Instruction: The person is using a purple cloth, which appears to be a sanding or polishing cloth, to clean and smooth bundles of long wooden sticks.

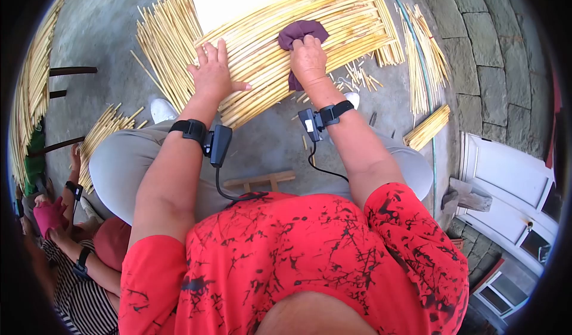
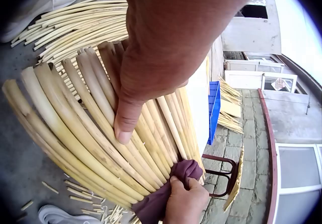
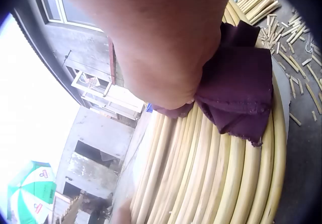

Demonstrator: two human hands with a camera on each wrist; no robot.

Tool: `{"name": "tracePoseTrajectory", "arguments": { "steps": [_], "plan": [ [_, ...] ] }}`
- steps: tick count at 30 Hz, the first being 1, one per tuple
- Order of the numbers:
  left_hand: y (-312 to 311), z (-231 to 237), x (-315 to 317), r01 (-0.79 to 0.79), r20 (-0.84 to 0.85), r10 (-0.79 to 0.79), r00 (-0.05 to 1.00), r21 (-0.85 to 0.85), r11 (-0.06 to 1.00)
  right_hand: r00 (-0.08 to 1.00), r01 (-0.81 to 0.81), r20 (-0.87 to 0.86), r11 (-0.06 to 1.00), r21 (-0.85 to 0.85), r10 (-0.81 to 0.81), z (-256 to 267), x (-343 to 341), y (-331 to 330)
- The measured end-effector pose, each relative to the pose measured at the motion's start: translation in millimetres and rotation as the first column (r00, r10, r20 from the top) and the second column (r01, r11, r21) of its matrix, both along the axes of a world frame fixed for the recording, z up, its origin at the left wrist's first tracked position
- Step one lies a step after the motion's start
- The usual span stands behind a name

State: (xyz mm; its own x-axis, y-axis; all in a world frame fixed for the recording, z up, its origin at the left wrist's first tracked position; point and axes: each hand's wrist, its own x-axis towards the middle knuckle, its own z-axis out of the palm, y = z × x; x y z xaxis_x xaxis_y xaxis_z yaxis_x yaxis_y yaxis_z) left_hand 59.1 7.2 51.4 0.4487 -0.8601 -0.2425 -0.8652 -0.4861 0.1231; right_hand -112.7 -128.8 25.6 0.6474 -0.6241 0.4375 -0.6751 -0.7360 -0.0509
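A row of pale yellow reed-like stalks lies side by side in front of the person, partly on a bright white board. The left hand rests on the stalks' left part with fingers spread; its thumb lies flat along one stalk in the left wrist view. Farther right, the right hand grips a bunched dark purple cloth against the stalks. A loose flap of this cloth hangs over the outer stalks in the right wrist view. The right fingertips are largely hidden in its folds.
More stalks fan out at the left, and a bundle lies at the right. Short cut pieces litter the concrete floor. A thin hose runs along the right. Another person's arm shows at lower left.
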Motion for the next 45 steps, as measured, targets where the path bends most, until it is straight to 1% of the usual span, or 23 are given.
{"name": "tracePoseTrajectory", "arguments": {
  "steps": [3, 5, 6, 7, 8, 9, 11, 15, 19, 20, 21, 23, 24, 25, 27, 28, 31, 33, 37, 39, 41, 43, 45],
  "plan": [
    [1, -1, 0, 0.012, 0.014, -0.012, 1.000, -0.021, 1.000, 0.968, -0.248, 0.046, 0.966, 0.074, 0.245, 3, 21, 59],
    [0, 2, 0, 0.004, 0.031, -0.003, 1.000, -0.026, 1.000, 0.977, -0.213, 0.099, 0.919, 0.331, 0.191, 20, 27, 69],
    [0, 2, 1, 0.006, 0.013, -0.006, 1.000, -0.014, 1.000, 0.947, -0.244, 0.317, 0.506, 0.827, -0.062, 27, 31, 63],
    [1, 1, 1, 0.008, -0.007, -0.008, 1.000, 0.001, 1.000, 0.874, -0.370, 0.298, -0.127, 0.920, -0.385, 36, 29, 56],
    [3, 0, 1, 0.002, -0.018, -0.002, 1.000, -0.013, 1.000, 0.807, -0.504, 0.351, -0.244, 0.828, -0.475, 46, 21, 52],
    [3, 1, 1, 0.000, -0.020, 0.000, 1.000, -0.014, 1.000, 0.779, -0.522, 0.310, -0.290, 0.802, -0.545, 82, 16, 57],
    [1, 4, 0, 0.003, -0.029, -0.002, 1.000, 0.012, 1.000, 0.706, -0.626, 0.351, -0.311, 0.715, -0.615, 85, 6, 49],
    [1, 6, 0, -0.001, -0.015, 0.002, 1.000, 0.016, 1.000, 0.677, -0.659, 0.395, -0.274, 0.701, -0.621, 96, -7, 38],
    [2, 7, 1, 0.004, -0.029, -0.004, 1.000, 0.014, 1.000, 0.805, -0.460, 0.319, -0.188, 0.868, -0.500, 46, -14, -13],
    [1, 8, 0, 0.002, -0.030, -0.002, 1.000, 0.024, 1.000, 0.845, -0.202, 0.246, 0.142, 0.969, -0.475, 18, -18, -32],
    [1, 10, 0, 0.001, -0.031, 0.000, 1.000, 0.033, 0.999, 0.863, 0.086, 0.161, 0.453, 0.887, -0.479, 21, -13, -32],
    [1, 9, 0, -0.001, -0.031, 0.002, 1.000, 0.035, 0.999, 0.907, 0.194, 0.194, 0.777, 0.599, -0.375, 45, 1, -1],
    [1, 8, 0, -0.006, -0.037, 0.007, 0.999, 0.026, 1.000, 0.952, 0.134, 0.149, 0.801, 0.583, -0.267, 49, 10, 15],
    [0, 6, 0, -0.009, -0.043, 0.010, 0.999, 0.017, 1.000, 0.987, 0.077, 0.089, 0.887, 0.456, -0.131, 40, 15, 32],
    [0, 5, 0, -0.009, -0.042, 0.009, 0.999, -0.003, 1.000, 0.996, -0.080, 0.080, 0.895, 0.438, 0.049, 17, 27, 64],
    [1, 6, 0, -0.007, -0.046, 0.007, 0.999, 0.003, 1.000, 0.977, -0.214, 0.100, 0.916, 0.339, 0.190, 12, 31, 76],
    [1, 4, 2, -0.005, -0.039, 0.005, 0.999, 0.008, 1.000, 0.955, -0.291, 0.045, 0.902, 0.320, 0.292, 15, 36, 70],
    [2, 4, 0, -0.009, -0.033, 0.009, 0.999, 0.004, 1.000, 0.961, -0.277, 0.075, 0.915, 0.293, 0.266, 15, 24, 41],
    [0, 5, 0, -0.001, -0.026, 0.001, 1.000, 0.034, 0.999, 0.997, 0.072, -0.053, 0.956, 0.285, -0.060, 22, -8, -27],
    [1, 3, 1, 0.000, -0.029, 0.001, 1.000, 0.030, 1.000, 0.955, 0.281, -0.171, 0.920, 0.273, -0.241, 31, -10, -51],
    [0, 2, 1, 0.007, -0.027, -0.006, 1.000, 0.017, 1.000, 0.927, 0.372, -0.161, 0.872, 0.317, -0.337, 34, -1, -57],
    [-1, 2, 0, -0.003, -0.022, 0.004, 1.000, 0.032, 0.999, 0.944, 0.329, -0.089, 0.896, 0.298, -0.317, 26, 14, -39],
    [0, 4, 0, 0.001, -0.023, -0.001, 1.000, 0.000, 1.000, 0.988, 0.157, -0.048, 0.935, 0.318, -0.149, 21, 31, -2]
  ]
}}
